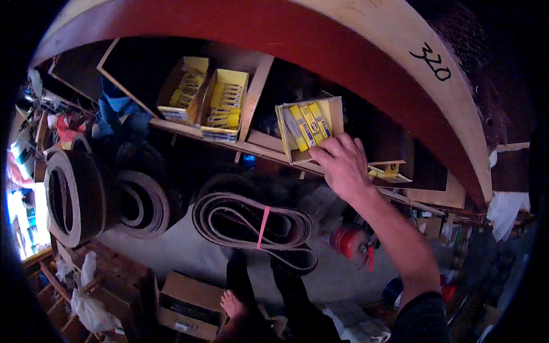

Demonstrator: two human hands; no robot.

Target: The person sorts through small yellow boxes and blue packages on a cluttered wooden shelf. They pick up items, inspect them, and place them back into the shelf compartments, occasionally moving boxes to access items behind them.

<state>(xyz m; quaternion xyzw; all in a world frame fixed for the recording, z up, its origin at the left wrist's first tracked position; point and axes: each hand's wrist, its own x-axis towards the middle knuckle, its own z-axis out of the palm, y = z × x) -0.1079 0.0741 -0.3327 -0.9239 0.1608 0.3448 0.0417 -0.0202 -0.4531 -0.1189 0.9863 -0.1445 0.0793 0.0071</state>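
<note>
My right hand (345,163) reaches up to the shelf and grips the near right edge of an open cardboard box (283,127), thumb and fingers closed at its rim. The box is tilted toward me. Several small yellow packs (309,128) with dark blue marks lie inside it. Low in the view, my left hand (232,303) hangs beside my leg with its fingers loosely apart and nothing visible in it. A brown cardboard carton (191,303) on the floor is nearest to it.
Two yellow boxes (225,106) of small packs stand in the shelf's left compartment (257,97). A large red-faced curved panel (274,28) arches overhead. Rolled abrasive belts (140,203) and a looped belt with a pink band (251,223) hang below. A red round object (350,243) sits right.
</note>
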